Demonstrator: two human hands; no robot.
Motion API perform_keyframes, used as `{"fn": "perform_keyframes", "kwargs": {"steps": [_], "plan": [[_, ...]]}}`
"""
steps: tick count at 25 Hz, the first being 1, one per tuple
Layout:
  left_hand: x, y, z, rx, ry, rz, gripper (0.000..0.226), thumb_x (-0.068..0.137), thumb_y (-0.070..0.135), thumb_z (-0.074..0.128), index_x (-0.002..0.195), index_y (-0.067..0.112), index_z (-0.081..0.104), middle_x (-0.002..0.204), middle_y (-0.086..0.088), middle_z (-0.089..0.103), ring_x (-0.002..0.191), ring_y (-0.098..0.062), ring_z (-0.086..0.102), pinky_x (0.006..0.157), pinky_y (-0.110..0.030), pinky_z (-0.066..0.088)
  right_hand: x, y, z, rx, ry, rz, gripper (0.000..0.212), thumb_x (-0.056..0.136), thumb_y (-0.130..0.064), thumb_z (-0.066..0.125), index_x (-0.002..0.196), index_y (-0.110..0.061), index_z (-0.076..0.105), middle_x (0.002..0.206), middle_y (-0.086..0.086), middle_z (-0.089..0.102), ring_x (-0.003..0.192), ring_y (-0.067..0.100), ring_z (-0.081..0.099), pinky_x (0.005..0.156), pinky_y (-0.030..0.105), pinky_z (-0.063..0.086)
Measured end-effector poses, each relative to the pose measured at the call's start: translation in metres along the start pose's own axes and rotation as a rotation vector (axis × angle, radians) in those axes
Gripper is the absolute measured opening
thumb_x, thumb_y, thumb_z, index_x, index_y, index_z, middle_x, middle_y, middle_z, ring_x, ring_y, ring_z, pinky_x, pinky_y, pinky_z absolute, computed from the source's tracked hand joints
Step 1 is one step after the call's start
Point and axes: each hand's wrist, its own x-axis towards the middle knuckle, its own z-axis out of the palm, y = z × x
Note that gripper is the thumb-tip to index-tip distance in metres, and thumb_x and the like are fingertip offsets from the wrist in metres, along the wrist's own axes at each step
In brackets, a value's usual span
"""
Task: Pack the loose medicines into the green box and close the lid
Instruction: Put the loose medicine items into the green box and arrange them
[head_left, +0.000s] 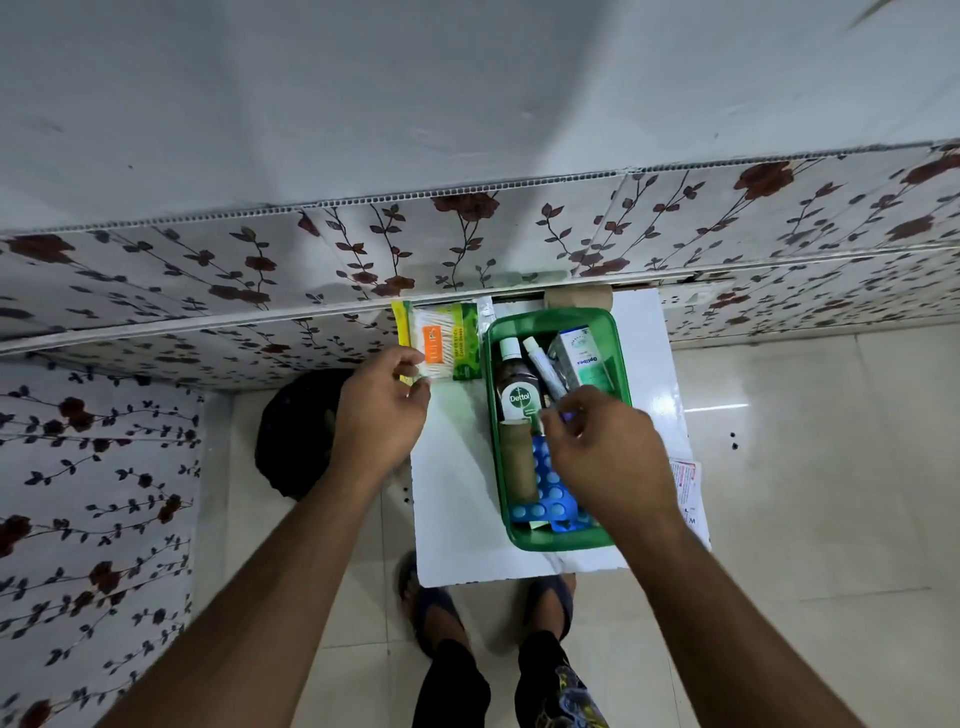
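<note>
The green box (623, 374) stands open on a small white table (457, 493). Inside it lie a Dettol bottle (517, 387), a white tube (543, 366), a white-green carton (582, 364), a brown roll (518, 462) and blue blister strips (545, 496). My right hand (602, 452) hovers over the box middle, its fingertips pinched on a small purple-tipped item that I cannot identify. A cotton bud packet (441, 340) lies at the table's far left corner, and my left hand (382, 410) grips its near edge. No lid is visible.
A brown tape roll (576, 297) rests behind the box against the floral wall panel (208, 270). Printed leaflets (688, 493) stick out at the table's right edge. A dark round object (296, 431) sits on the floor to the left. My sandalled feet (431, 603) stand before the table.
</note>
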Motion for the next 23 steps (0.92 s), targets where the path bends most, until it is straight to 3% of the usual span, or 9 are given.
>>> {"fn": "perform_keyframes", "kwargs": {"steps": [3,6,10,14,16,18,23], "plan": [[0.036,-0.003,0.018,0.068,-0.011,-0.170,0.060,0.081,0.040,0.074,0.130,0.013,0.051,0.125,-0.010,0.059,0.110,-0.028,0.060,0.088,-0.038,0.050,0.028,-0.006,-0.023,0.055,0.137,-0.007,0.011,0.087,-0.034,0.059,0.089,-0.026,0.066,0.067,-0.014,0.061,0.070,0.020,0.063,0.062,0.029,0.046],[0.062,-0.007,0.031,0.067,0.048,-0.281,0.072,0.072,0.047,0.080,0.123,0.008,0.048,0.123,-0.015,0.061,0.110,-0.035,0.060,0.086,-0.041,0.051,0.053,-0.006,-0.030,0.060,0.167,-0.036,0.008,0.087,-0.031,0.058,0.087,-0.026,0.065,0.070,-0.013,0.063,0.068,0.019,0.062,0.059,0.027,0.042],[0.070,-0.009,0.032,-0.078,0.089,-0.394,0.054,0.070,0.043,0.083,0.103,0.010,0.057,0.101,-0.006,0.066,0.091,-0.027,0.063,0.074,-0.033,0.049,0.078,0.005,-0.031,0.113,0.224,-0.013,0.012,0.088,-0.029,0.059,0.089,-0.023,0.069,0.079,-0.010,0.069,0.073,0.018,0.063,0.065,0.028,0.046],[0.066,-0.007,0.026,-0.246,0.128,-0.403,0.024,0.085,0.027,0.072,0.076,0.008,0.061,0.068,-0.001,0.061,0.065,-0.021,0.057,0.055,-0.026,0.040,0.122,0.026,-0.036,0.262,0.255,0.102,0.019,0.088,-0.023,0.062,0.100,-0.018,0.076,0.098,0.001,0.076,0.094,0.021,0.069,0.077,0.024,0.044],[0.062,-0.004,0.021,-0.403,0.137,-0.388,0.011,0.093,0.018,0.062,0.087,0.009,0.066,0.076,0.000,0.065,0.068,-0.016,0.059,0.056,-0.023,0.041,0.149,0.035,-0.034,0.195,0.131,0.090,0.025,0.087,-0.023,0.067,0.110,-0.016,0.074,0.109,0.003,0.075,0.103,0.022,0.067,0.081,0.021,0.041],[0.057,-0.002,0.017,-0.491,0.128,-0.360,0.012,0.096,0.012,0.055,0.097,0.014,0.067,0.088,0.002,0.069,0.076,-0.012,0.062,0.063,-0.024,0.045,0.169,0.040,-0.031,0.113,0.010,0.042,0.028,0.084,-0.025,0.073,0.111,-0.018,0.075,0.112,0.003,0.075,0.104,0.022,0.068,0.083,0.022,0.044],[0.047,-0.004,0.008,-0.523,0.176,-0.380,0.012,0.099,0.014,0.051,0.099,0.014,0.063,0.088,-0.001,0.068,0.077,-0.017,0.064,0.067,-0.029,0.049,0.177,0.045,-0.028,-0.136,0.002,-0.043,0.032,0.081,-0.043,0.074,0.108,-0.027,0.074,0.111,-0.001,0.073,0.102,0.025,0.067,0.086,0.036,0.053]]}}
